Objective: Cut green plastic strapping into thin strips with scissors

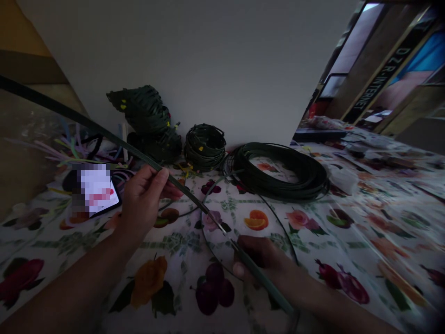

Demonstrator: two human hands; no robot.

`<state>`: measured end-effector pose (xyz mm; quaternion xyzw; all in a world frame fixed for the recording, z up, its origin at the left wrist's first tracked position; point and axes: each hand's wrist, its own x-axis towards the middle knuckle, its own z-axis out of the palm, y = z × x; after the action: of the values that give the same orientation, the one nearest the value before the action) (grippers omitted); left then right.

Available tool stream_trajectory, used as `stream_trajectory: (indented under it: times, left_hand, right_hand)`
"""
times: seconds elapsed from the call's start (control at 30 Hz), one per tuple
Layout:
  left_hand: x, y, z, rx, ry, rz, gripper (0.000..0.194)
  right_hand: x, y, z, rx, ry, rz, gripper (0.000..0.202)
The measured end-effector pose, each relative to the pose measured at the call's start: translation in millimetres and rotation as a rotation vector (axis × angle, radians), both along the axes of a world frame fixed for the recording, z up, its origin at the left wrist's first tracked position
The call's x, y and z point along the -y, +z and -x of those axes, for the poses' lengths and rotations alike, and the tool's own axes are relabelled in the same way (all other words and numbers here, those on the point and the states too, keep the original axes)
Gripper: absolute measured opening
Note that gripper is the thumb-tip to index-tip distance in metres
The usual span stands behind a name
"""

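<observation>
A long dark green plastic strip (pixel 114 139) runs slantwise from the upper left down toward the lower right. My left hand (pixel 144 197) is closed on it, pinching it between thumb and fingers. My right hand (pixel 267 262) is closed around what looks like a pair of scissors (pixel 223 228), whose slim metal blades lie along the strip; their handles are hidden in the hand. A green length of strip (pixel 267 283) passes over the right hand toward the lower right. Beneath the hands, a thin dark strand loops across the fruit-patterned tablecloth (pixel 187 283).
A big coil of dark green strip (pixel 313 178) lies ahead. Beside it are a small round woven basket (pixel 205 146) and a larger woven piece (pixel 142 109), against a white panel (pixel 194 60). A lit phone (pixel 113 195) and pastel stems (pixel 69 148) sit left; clutter fills the right.
</observation>
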<state>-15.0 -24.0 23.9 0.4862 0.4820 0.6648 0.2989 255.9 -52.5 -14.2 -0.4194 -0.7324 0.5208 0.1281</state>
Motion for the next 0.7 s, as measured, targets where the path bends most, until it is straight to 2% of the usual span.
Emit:
stream_trajectory:
  times: [0.13, 0.37, 0.7]
  left_hand:
    - [0.5, -0.8, -0.7, 0.011, -0.013, 0.015, 0.012]
    - [0.0, -1.3, 0.2, 0.029, -0.032, 0.0, 0.012]
    - [-0.7, -1.4, 1.3, 0.04, -0.052, -0.012, 0.014]
  right_hand:
    - [2.3, 4.1, 0.1, 0.043, -0.02, 0.005, 0.038]
    - [2.4, -0.7, 3.4, -0.059, -0.036, 0.048, 0.041]
    - [4.1, 0.6, 2.4, -0.009, -0.034, 0.026, 0.039]
